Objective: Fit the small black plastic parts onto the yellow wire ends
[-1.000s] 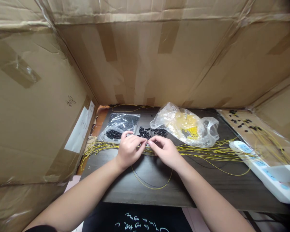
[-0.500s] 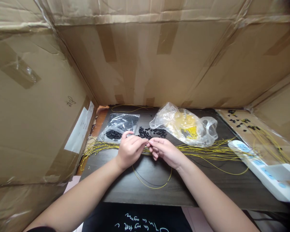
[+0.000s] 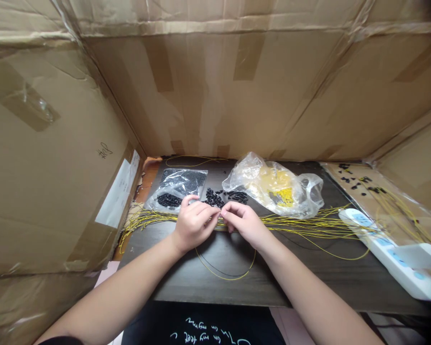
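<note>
My left hand [image 3: 197, 221] and my right hand [image 3: 244, 224] meet at the fingertips over the middle of the table. Both are closed in a pinch, thumb against forefinger. Whatever lies between the fingertips is too small to make out. A bundle of thin yellow wires [image 3: 309, 224] runs left to right beneath both hands. One loop of yellow and black wire [image 3: 227, 278] curves toward me below them; its ends pass out of sight under the hands. Just beyond my fingertips lie small black parts [image 3: 214, 197] in loose piles.
A clear bag of black parts [image 3: 181, 189] lies at the back left, and a plastic bag with yellow parts [image 3: 282, 194] at the back right. A white power strip [image 3: 391, 254] borders the right side. Cardboard walls [image 3: 215, 96] enclose the table [image 3: 187, 282].
My right hand's fingers have curled in and its thumb and forefinger have closed more tightly at my left fingertips. My left hand has hardly moved.
</note>
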`<state>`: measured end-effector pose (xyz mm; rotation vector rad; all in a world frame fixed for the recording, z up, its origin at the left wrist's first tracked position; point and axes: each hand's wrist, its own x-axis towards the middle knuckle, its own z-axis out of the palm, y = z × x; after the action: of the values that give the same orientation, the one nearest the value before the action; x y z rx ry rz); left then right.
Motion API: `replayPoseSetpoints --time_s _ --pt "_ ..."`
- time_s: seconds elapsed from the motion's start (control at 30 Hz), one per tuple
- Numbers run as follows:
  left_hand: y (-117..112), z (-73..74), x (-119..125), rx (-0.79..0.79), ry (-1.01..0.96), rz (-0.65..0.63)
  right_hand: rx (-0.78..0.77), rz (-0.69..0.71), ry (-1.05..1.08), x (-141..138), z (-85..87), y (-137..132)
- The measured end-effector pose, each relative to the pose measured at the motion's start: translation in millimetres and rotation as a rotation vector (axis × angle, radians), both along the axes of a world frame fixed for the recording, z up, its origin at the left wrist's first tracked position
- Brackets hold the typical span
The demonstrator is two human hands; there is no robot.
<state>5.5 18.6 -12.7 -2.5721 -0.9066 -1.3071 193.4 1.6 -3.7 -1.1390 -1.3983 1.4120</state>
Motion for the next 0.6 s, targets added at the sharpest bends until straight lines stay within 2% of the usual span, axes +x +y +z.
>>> replayPoseSetpoints --time_s 0.17,0.4,0.6 --pt "0.7 -2.5 0.1 0.007 0.016 -0.009 0.138 -0.019 -0.101 0.5 -2.0 -0.8" --pt "2.0 -2.9 0.8 0.016 0.026 -0.014 0.149 -0.033 -0.137 0.5 -0.3 -1.3" --pt "0.2 2.8 -0.2 -0.071 -0.124 0.0 0.138 -0.062 -0.131 -0.6 1.1 -4.1"
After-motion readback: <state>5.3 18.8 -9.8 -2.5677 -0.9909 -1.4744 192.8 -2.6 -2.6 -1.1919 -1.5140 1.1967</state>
